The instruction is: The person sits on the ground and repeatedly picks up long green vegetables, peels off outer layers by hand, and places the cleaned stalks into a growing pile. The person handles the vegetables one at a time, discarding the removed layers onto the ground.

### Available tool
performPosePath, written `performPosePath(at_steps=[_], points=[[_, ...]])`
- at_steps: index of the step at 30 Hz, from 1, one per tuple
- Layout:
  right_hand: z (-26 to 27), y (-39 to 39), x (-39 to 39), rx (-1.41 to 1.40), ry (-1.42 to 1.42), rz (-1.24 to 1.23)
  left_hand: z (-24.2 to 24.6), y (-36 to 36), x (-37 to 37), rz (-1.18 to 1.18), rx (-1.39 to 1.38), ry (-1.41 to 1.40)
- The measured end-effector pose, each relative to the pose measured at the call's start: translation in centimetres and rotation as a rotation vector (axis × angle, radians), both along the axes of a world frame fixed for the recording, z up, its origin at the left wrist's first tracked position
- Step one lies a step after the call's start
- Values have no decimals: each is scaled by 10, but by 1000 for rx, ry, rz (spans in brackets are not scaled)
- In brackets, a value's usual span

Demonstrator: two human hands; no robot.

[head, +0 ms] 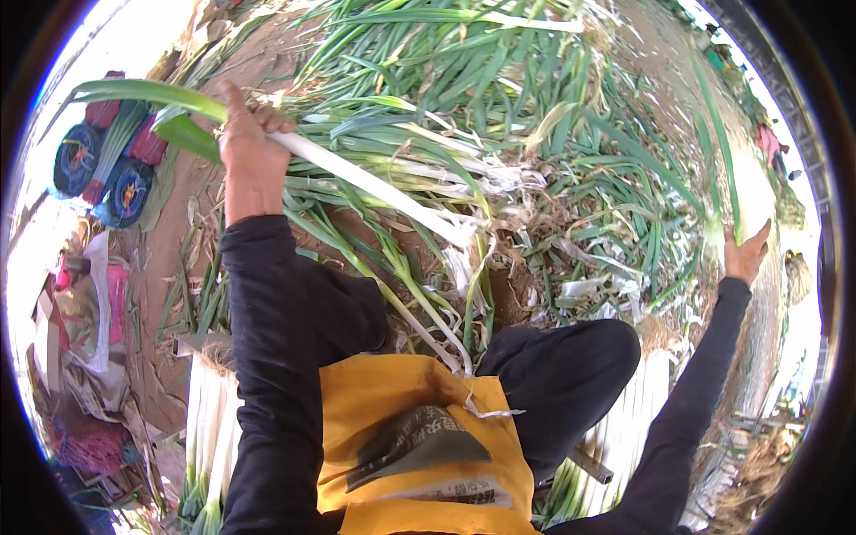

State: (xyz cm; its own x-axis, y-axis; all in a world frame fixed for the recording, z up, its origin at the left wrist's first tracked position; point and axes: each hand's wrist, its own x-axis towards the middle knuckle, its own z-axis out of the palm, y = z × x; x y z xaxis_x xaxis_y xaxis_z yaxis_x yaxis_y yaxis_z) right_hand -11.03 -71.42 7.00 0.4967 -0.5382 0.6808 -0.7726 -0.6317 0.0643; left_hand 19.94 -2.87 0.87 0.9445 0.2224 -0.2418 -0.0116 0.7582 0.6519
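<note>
My left hand [251, 144], at the upper left, is closed around the upper shaft of a large green onion [374, 184]. Its white stalk slants down to the right and its green leaves bend off to the left. Loose peeled skin hangs by the root end. Far out at the right, my right hand [745, 254] is raised beside some upright green leaves [725, 154]; whether it grips them is unclear in the glare. Two thinner green onions [401, 271] lean between my knees, their white ends on the yellow apron [414, 428].
A wide heap of unpeeled green onions [428, 73] covers the ground ahead. Leaf trimmings [615, 234] lie at the right. Clean white stalks are stacked at my left [207, 414] and right [628, 428], near a metal bar [588, 466]. Rolls of netting [127, 190] lie at the upper left.
</note>
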Motion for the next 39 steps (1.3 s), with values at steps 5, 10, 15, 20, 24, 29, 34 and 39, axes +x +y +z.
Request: performPosePath(at_steps=[5,10,15,20,24,29,34,39], points=[[-69,347,80,1079,138,953,8,30,-6,-83,6,-37],[-139,431,79,1101,273,1227,2,16,-7,-242,-123,-44],[-144,437,59,2009,126,987,-1,36,-6,-548,-235,-237],[-178,438,101,2226,80,868,0,57,-16,-621,-160,-407],[-272,396,116,913,222,708,19,50,-27,-318,71,-402],[-383,340,65,428,401,138,7,70,-34,-242,89,-355],[-453,441,69,1075,656,803,8,48,-33,-273,277,-327],[-507,529,19,1214,809,766,12,32,-37,-239,271,-102]])
